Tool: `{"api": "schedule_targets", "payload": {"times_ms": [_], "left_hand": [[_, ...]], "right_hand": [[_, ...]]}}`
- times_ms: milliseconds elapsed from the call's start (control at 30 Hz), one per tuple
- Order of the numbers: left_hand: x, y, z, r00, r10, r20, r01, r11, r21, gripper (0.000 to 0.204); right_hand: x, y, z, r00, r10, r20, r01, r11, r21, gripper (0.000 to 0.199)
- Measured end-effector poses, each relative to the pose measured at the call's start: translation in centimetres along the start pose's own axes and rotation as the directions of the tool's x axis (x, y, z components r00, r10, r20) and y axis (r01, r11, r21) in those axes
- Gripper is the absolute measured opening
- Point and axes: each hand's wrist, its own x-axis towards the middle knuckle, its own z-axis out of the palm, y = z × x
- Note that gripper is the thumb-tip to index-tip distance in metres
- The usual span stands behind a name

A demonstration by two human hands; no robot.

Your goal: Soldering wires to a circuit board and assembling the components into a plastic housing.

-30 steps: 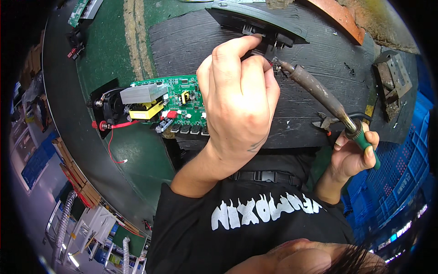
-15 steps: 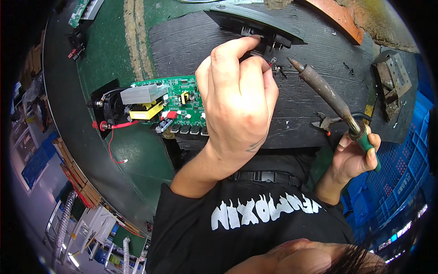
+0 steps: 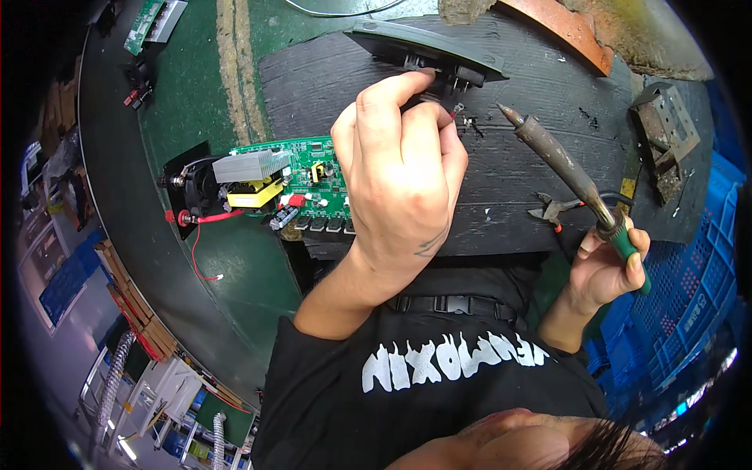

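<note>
My left hand (image 3: 403, 160) is closed on the back of a black end panel (image 3: 427, 48), pinching near its sockets (image 3: 468, 76). The panel stands tilted at the far side of the mat. A short red wire end (image 3: 457, 110) pokes out beside my fingertips; the rest of it is hidden by the hand. Partly under my left wrist lies a green circuit board (image 3: 301, 160) with a finned heatsink and a yellow transformer. In my right hand (image 3: 599, 270) is a soldering iron (image 3: 568, 168) by its green handle, its tip pointing up-left, apart from the panel.
A black work mat (image 3: 540, 149) covers the green bench. Red-handled cutters (image 3: 552, 210) lie near the iron, and a metal bracket stand (image 3: 666, 137) is at the right. A fan (image 3: 205, 184) joins the board's left end. Blue crates (image 3: 681, 290) stand at right.
My left hand and the black panel have shifted slightly left, away from the iron's tip. My right hand keeps the soldering iron in nearly the same place.
</note>
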Motion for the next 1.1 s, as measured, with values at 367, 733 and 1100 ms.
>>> {"api": "schedule_targets", "payload": {"times_ms": [367,733,1100], "left_hand": [[-0.1,0.1,-0.1,1.000,0.014,0.015,-0.015,0.999,0.031,0.017],[1.1,-2.6,-6.2,0.947,0.144,0.289,-0.143,0.989,-0.025,0.029],[0.9,-10.6,-16.7,0.887,-0.001,0.462,-0.135,0.956,0.261,0.026]], "right_hand": [[-0.3,-0.2,-0.4,1.000,-0.006,-0.030,0.007,1.000,0.003,0.036],[-0.8,-0.5,-2.2,0.984,-0.016,-0.179,0.020,1.000,0.022,0.039],[0.2,-2.3,-5.1,0.999,-0.027,-0.032,0.029,0.998,0.062,0.038]]}}
